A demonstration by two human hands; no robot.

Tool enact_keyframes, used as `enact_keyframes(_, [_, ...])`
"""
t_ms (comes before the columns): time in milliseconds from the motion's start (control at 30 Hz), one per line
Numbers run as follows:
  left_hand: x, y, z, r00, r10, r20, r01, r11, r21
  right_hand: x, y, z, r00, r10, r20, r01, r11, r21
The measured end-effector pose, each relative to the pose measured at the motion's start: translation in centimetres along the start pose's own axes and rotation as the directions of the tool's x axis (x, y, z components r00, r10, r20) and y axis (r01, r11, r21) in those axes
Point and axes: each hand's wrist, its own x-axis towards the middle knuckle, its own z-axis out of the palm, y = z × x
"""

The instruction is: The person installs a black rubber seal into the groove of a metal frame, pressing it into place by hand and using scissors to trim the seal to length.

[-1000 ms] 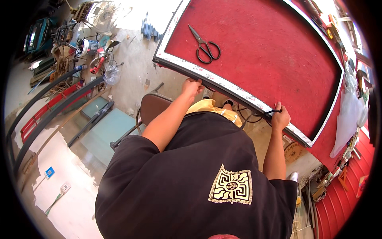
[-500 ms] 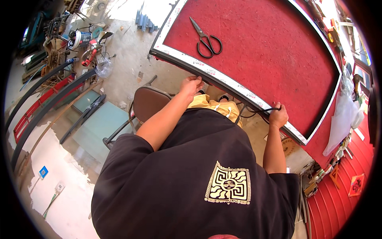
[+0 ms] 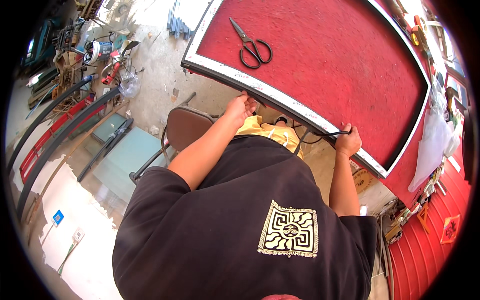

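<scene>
A frame [image 3: 280, 93] with white printed film on its face and a dark outer edge lies on a red-covered table [image 3: 330, 55]. My right hand [image 3: 349, 141] is closed around a thin black rubber strip [image 3: 327, 134] at the frame's near side, toward its right end. The strip loops off to the left, below the frame edge. My left hand [image 3: 241, 108] has its fingers pinched together against the same near edge, farther left; what lies between the fingertips is hidden. Black-handled scissors [image 3: 252, 47] rest inside the frame on the red cover, apart from both hands.
A brown chair [image 3: 187, 128] stands on the floor left of my legs. Glass panes [image 3: 120, 155] and dark curved bars [image 3: 60, 132] are at the left, with tools and cables behind. Clear plastic film [image 3: 425, 150] hangs at the table's right edge.
The frame and scissors appear slightly farther left and up in the view. My right hand has shifted a little up and left with the strip. My left hand stays at the near edge.
</scene>
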Motion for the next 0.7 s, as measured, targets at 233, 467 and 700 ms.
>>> enact_keyframes(233, [-0.4, 1.0, 1.0, 0.994, -0.028, -0.103, 0.041, 0.992, 0.118, 0.1, 0.2, 0.1, 1.000, -0.006, 0.019, 0.006, 1.000, 0.007])
enact_keyframes(467, [-0.9, 1.5, 1.3, 0.978, 0.169, -0.118, -0.139, 0.963, 0.230, 0.0, 0.2, 0.5, 1.000, -0.008, -0.013, 0.008, 1.000, -0.006])
enact_keyframes(700, [-1.4, 2.2, 0.3, 0.964, 0.234, -0.127, -0.214, 0.965, 0.152, 0.0, -0.2, -0.1, 1.000, -0.012, -0.023, 0.013, 1.000, 0.020])
